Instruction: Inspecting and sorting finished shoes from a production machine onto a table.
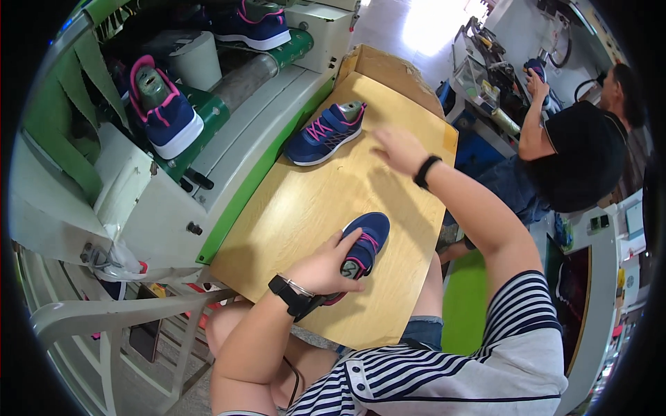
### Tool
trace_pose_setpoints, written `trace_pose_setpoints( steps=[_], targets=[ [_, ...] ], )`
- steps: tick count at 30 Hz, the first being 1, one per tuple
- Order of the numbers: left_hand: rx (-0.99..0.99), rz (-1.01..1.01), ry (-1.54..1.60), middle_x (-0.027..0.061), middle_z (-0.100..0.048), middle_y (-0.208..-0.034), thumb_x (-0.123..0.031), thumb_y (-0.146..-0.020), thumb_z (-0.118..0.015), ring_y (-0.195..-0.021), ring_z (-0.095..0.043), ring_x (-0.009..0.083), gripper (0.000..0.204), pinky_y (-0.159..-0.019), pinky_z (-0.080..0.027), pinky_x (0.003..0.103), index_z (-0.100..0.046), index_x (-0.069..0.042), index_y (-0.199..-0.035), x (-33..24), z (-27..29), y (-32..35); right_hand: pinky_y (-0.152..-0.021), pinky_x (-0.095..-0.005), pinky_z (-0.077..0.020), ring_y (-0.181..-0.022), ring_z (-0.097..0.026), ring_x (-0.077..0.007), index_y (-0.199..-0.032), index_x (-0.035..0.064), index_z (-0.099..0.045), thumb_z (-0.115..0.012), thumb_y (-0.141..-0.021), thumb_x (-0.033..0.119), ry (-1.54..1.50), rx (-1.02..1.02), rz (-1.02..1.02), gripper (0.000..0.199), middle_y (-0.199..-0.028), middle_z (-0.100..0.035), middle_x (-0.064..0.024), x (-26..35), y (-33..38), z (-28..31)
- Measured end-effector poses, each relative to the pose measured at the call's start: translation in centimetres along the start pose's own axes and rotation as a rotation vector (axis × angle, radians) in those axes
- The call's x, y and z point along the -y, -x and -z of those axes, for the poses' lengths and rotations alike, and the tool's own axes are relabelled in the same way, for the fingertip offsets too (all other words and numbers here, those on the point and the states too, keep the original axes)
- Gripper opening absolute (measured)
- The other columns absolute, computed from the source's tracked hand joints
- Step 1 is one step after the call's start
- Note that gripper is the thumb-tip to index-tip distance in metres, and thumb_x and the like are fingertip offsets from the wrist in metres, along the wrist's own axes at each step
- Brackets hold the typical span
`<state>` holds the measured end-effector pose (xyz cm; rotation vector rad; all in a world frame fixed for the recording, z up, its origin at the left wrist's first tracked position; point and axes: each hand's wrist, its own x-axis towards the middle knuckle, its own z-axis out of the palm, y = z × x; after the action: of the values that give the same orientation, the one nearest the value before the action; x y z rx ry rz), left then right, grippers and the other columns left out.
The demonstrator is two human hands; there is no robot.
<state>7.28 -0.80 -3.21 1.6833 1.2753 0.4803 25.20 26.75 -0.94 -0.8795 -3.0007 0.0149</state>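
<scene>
Head view: the left hand (320,270) grips a navy fabric sneaker with a white sole edge and pink laces (369,241), fingers spread around its collar, at five o'clock on the pale wooden counter (291,215); its toe points toward one o'clock. The right hand (400,149) is blurred above the counter at two o'clock; I cannot tell whether its fingers hold anything. A navy sneaker with crossed pink laces (321,141) sits at twelve o'clock, apart from both hands.

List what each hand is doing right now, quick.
Left hand: closed around the nearer navy shoe, holding it.
Right hand: no held thing visible; blurred, so open or closed cannot be told.
</scene>
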Motion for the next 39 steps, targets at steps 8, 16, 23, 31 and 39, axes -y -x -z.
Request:
trace_pose_setpoints(
  steps=[8,16,23,31,39],
  targets=[
    [-0.017,-0.004,0.045,0.0284,-0.035,-0.147,-0.020,-0.074,-0.075,-0.126,-0.048,0.0440,0.096,-0.104,-0.044,0.039,-0.021,-0.004,-0.152,0.3,-1.0,-0.6,-0.113,-0.0608,-0.0280,-0.145,-0.024,-0.0410,-0.140,0.0157,-0.043,-0.092,-0.056,0.035,0.122,0.006,-0.266,0.100,-0.151,-0.040,-0.0110,-1.9,-10.4,-1.1],
    [-0.068,0.000,0.030,0.0294,-0.034,-0.146,-0.014,-0.072,-0.071,-0.131,-0.044,0.0428,0.092,-0.106,-0.043,0.040,-0.024,-0.005,-0.151,0.6,-1.3,-0.5,-0.084,-0.0442,-0.0511,-0.096,-0.066,-0.0386,-0.114,-0.0002,-0.060,-0.080,-0.075,0.043,-0.642,0.134,-0.558,0.061,-0.097,-0.069,-0.0234,-0.6,0.1,0.1],
    [-0.136,0.045,0.500,0.0162,-0.054,-0.124,0.002,-0.073,-0.065,-0.107,-0.058,0.0243,0.078,-0.094,-0.049,0.033,-0.032,-0.001,-0.145,1.1,-2.0,-0.4,-0.080,-0.0457,-0.0496,-0.094,-0.063,-0.0417,-0.099,0.0016,-0.062,-0.069,-0.083,0.043,-0.276,-0.082,-0.638,0.044,-0.094,-0.066,-0.0249,3.1,13.6,-0.6],
    [-0.778,0.049,1.114,0.0118,-0.056,-0.114,0.012,-0.077,-0.059,-0.099,-0.062,0.0215,0.065,-0.087,-0.055,0.035,-0.035,-0.002,-0.136,-1.3,-0.3,1.2,-0.080,-0.0406,-0.0496,-0.091,-0.065,-0.0349,-0.110,-0.0003,-0.043,-0.072,-0.084,0.033,-0.671,-0.307,-0.818,0.051,-0.094,-0.063,-0.0254,11.1,23.8,-3.8],
    [-0.748,0.168,0.964,0.0170,-0.038,-0.138,0.002,-0.079,-0.066,-0.117,-0.049,0.0241,0.092,-0.102,-0.044,0.035,-0.014,-0.004,-0.155,2.0,-1.0,-1.0,-0.092,-0.0405,-0.0501,-0.109,-0.063,-0.0375,-0.128,0.0021,-0.042,-0.072,-0.084,0.023,-1.010,-0.552,-0.605,0.057,-0.114,-0.062,-0.0224,19.4,16.3,-5.3]
  ],
)
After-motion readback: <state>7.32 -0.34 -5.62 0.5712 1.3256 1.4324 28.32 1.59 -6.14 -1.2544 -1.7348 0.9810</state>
